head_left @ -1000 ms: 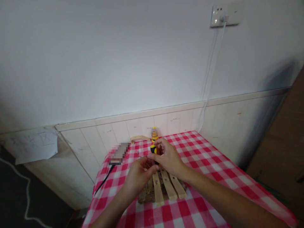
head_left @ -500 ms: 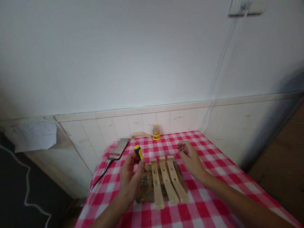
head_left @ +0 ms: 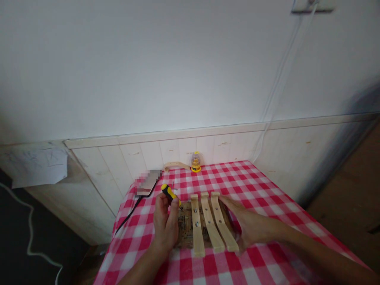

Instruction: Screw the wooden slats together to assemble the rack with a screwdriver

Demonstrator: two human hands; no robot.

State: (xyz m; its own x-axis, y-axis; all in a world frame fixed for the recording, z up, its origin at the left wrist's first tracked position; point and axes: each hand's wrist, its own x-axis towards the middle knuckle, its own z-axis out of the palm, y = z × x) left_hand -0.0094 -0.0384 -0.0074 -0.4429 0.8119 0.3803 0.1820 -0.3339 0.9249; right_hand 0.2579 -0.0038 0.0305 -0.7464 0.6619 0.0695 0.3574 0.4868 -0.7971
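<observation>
My left hand point(head_left: 166, 219) is closed around a yellow and black screwdriver point(head_left: 170, 192), near the left side of a brown printed board point(head_left: 185, 225). Three curved pale wooden pieces point(head_left: 198, 235) lie side by side across the board, with small dark screws or holes in them. My right hand point(head_left: 247, 225) spans the right side of the board, fingers apart, the thumb and fingertips at the edge of the rightmost wooden piece. Part of the board is hidden under the wood and behind my hands.
A red and white checked cloth point(head_left: 267, 253) covers the table. Against the wall stand a yellow-capped clear container point(head_left: 196, 162) and another curved wooden piece point(head_left: 177, 164). A phone-like flat device point(head_left: 147, 184) with a black strap lies at the left edge. Small screws point(head_left: 174, 187) lie behind the board.
My right hand has come down from above the cloth to the board's right side. The screwdriver in my left hand has tilted further left.
</observation>
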